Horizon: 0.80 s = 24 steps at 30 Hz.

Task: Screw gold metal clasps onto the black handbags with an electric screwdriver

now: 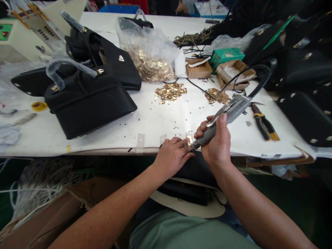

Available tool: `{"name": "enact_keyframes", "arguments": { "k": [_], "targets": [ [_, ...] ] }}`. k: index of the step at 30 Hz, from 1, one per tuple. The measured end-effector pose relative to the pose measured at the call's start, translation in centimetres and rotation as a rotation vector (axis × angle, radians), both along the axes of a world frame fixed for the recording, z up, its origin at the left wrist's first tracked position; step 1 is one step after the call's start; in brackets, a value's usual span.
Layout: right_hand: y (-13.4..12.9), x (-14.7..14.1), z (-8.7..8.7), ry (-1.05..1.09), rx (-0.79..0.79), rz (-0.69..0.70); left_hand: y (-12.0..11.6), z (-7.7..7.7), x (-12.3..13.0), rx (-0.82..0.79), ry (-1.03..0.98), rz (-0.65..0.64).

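My right hand [218,141] is wrapped round a grey powered screwdriver [211,133] with a lever along its body and a black cord at its back end. Its tip points down and left at the table's front edge, right beside the fingertips of my left hand [173,154]. Those fingers are closed on the edge of a black handbag [199,167], part of which hangs over my lap with its pale lining showing. A small gold metal fitting [189,139] lies against my left fingertips. What exactly sits under the tip is hidden.
Small piles of gold fittings [171,91] and scattered tiny screws lie ahead. Black handbags [90,100] stand at left. A plastic bag of gold parts [153,58], a cardboard box [198,71] and a green box [225,57] are behind. Pliers [264,122] lie right.
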State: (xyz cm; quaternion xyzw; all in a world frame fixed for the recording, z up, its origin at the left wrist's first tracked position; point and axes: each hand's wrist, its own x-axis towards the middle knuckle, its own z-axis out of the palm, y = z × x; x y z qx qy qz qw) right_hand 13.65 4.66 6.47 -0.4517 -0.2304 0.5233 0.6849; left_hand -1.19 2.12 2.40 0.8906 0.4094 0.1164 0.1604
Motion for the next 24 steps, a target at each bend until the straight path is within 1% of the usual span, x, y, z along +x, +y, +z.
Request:
{"name": "enact_keyframes", "arguments": {
  "k": [19,24],
  "targets": [
    [-0.24,-0.28,-0.15,-0.027,0.035,-0.019,-0.01,-0.03,-0.05,-0.015,0.004,0.002],
    [0.1,0.22,0.22,-0.018,0.04,-0.018,-0.04,0.08,-0.09,-0.02,0.002,-0.003]
  ]
}}
